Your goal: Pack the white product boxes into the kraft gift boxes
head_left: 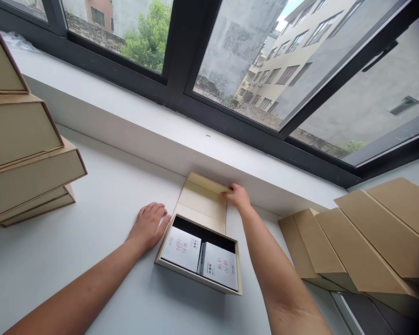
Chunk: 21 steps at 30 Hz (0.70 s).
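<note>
A cream gift box (199, 278) sits on the white tabletop with its lid (204, 204) folded back toward the window wall. Inside are two silver-white cartons, the left carton (181, 249) and the right carton (220, 267), both printed with dark characters. Black lining shows behind them. My left hand (148, 227) lies flat on the table, fingers stretched, its thumb by the box's left side; I cannot tell whether they touch. My right hand (238, 196) grips the right end of the lid's far flap, fingers closed on its edge.
At the left rises a stack of cream boxes (31, 130). On the right, several brown boxes (352, 246) lean in a row. Beyond the white tabletop (111, 172) run a raised ledge (132, 111) and a dark-framed window (179, 60).
</note>
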Available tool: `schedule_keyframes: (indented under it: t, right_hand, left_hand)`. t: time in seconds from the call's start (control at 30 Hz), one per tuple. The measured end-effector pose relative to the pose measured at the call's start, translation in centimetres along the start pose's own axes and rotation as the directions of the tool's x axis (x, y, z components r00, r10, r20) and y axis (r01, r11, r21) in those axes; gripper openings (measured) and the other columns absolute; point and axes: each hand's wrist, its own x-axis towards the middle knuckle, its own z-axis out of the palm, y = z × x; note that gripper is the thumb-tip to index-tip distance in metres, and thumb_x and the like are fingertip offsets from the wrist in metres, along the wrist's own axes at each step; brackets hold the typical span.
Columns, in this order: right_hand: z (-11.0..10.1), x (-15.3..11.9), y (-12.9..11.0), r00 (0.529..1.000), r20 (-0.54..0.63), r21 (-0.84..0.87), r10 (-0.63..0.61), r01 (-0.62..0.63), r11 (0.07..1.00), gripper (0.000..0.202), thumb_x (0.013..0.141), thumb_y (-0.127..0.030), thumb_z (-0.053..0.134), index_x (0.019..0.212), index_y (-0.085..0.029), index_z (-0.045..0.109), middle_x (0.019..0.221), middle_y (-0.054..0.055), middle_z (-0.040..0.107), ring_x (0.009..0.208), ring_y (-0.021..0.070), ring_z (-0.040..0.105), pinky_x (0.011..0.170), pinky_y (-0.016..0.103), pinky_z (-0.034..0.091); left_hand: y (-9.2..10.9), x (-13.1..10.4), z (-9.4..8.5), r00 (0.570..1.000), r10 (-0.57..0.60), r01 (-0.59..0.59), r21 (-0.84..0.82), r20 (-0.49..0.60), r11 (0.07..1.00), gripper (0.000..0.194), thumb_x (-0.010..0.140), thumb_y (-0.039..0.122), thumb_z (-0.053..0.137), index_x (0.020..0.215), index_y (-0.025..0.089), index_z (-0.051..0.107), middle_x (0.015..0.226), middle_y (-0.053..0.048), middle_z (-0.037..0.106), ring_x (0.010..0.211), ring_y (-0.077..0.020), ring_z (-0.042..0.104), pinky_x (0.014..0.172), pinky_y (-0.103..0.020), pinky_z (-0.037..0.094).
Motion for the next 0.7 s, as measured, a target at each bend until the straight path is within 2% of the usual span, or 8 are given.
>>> schedule_keyframes:
  t: [0.13, 0.2, 0.27, 0.3, 0.33, 0.43, 0.53, 0.7]
  right_hand:
    - [-3.8, -2.6, -0.5, 0.975, -0.209, -0.03, -0.074, 0.069, 0.997, 0.023, 0.075, -0.041, 0.066, 0.071, -0.023, 0.053, 0.075, 0.002, 0.063, 0.072, 0.0196, 0.056, 0.062, 0.029, 0.037]
    - [-6.2, -5.2, -0.9, 0.901, -0.402, -0.008, -0.16, 0.171, 0.985, 0.027, 0.076, -0.045, 0.066, 0.072, -0.022, 0.053, 0.081, 0.005, 0.065, 0.075, 0.0206, 0.058, 0.066, 0.03, 0.041]
    - [-8.3, -8.6, -1.3, 0.789, -0.549, -0.009, -0.276, 0.325, 0.946, 0.025, 0.078, -0.043, 0.066, 0.072, -0.022, 0.052, 0.081, 0.005, 0.065, 0.075, 0.0207, 0.059, 0.068, 0.031, 0.044]
    - [-9.0, -10.5, -1.5, 0.753, -0.562, -0.022, -0.341, 0.399, 0.917, 0.022, 0.078, -0.038, 0.065, 0.07, -0.022, 0.052, 0.079, 0.005, 0.065, 0.075, 0.0205, 0.06, 0.069, 0.031, 0.045]
    - [-9.5, -12.4, -1.6, 0.746, -0.529, -0.036, -0.404, 0.457, 0.889, 0.019, 0.079, -0.032, 0.064, 0.069, -0.023, 0.051, 0.079, 0.005, 0.065, 0.075, 0.0201, 0.06, 0.069, 0.031, 0.045]
    - [-9.3, -17.5, -1.0, 0.798, -0.306, -0.034, -0.519, 0.536, 0.844, 0.014, 0.074, -0.015, 0.055, 0.065, -0.023, 0.047, 0.076, 0.003, 0.063, 0.073, 0.0187, 0.058, 0.068, 0.03, 0.044]
    - [-7.4, -20.8, 0.5, 0.844, -0.171, 0.052, -0.509, 0.524, 0.85, 0.013, 0.07, -0.011, 0.053, 0.068, -0.023, 0.048, 0.081, 0.003, 0.063, 0.079, 0.02, 0.057, 0.073, 0.031, 0.045]
    - [-4.8, -23.2, 1.6, 0.856, -0.265, 0.168, -0.443, 0.494, 0.853, 0.015, 0.076, -0.014, 0.056, 0.07, -0.024, 0.047, 0.085, 0.003, 0.064, 0.085, 0.0219, 0.055, 0.079, 0.034, 0.046]
  left_hand:
    - [0.2, 0.2, -0.6, 0.999, -0.024, 0.025, -0.045, 0.031, 0.999, 0.043, 0.103, 0.046, 0.028, 0.107, 0.023, 0.065, 0.135, -0.007, 0.062, 0.136, -0.0277, 0.045, 0.114, -0.05, 0.032]
    - [0.2, 0.2, -1.0, 0.999, -0.035, 0.037, -0.077, 0.036, 0.996, 0.045, 0.103, 0.046, 0.026, 0.106, 0.024, 0.065, 0.133, -0.006, 0.064, 0.134, -0.0273, 0.047, 0.113, -0.049, 0.034]
    - [0.0, 0.3, -1.2, 0.999, -0.038, 0.04, -0.113, 0.024, 0.993, 0.047, 0.103, 0.045, 0.024, 0.106, 0.024, 0.065, 0.13, -0.006, 0.066, 0.131, -0.027, 0.05, 0.112, -0.048, 0.036]
    - [-0.1, 0.4, -1.3, 0.999, -0.039, 0.041, -0.13, 0.018, 0.991, 0.047, 0.103, 0.044, 0.023, 0.106, 0.025, 0.066, 0.128, -0.005, 0.067, 0.13, -0.0269, 0.051, 0.111, -0.048, 0.037]
    - [-0.2, 0.4, -1.4, 0.999, -0.041, 0.043, -0.145, 0.013, 0.989, 0.048, 0.103, 0.044, 0.022, 0.105, 0.025, 0.066, 0.126, -0.005, 0.068, 0.129, -0.0268, 0.052, 0.111, -0.047, 0.038]
    - [-0.5, 0.5, -1.4, 0.999, -0.046, 0.049, -0.16, 0.019, 0.986, 0.05, 0.103, 0.044, 0.021, 0.105, 0.025, 0.067, 0.122, -0.004, 0.07, 0.13, -0.0265, 0.052, 0.11, -0.046, 0.039]
    - [-0.5, 0.5, -1.5, 0.999, -0.028, 0.032, -0.136, 0.032, 0.99, 0.051, 0.103, 0.044, 0.02, 0.106, 0.025, 0.066, 0.122, -0.004, 0.07, 0.131, -0.0265, 0.052, 0.111, -0.046, 0.039]
    - [-0.3, 0.5, -1.6, 0.999, -0.013, 0.018, -0.112, 0.051, 0.994, 0.052, 0.102, 0.045, 0.02, 0.105, 0.023, 0.067, 0.124, -0.007, 0.069, 0.133, -0.0292, 0.05, 0.113, -0.049, 0.036]
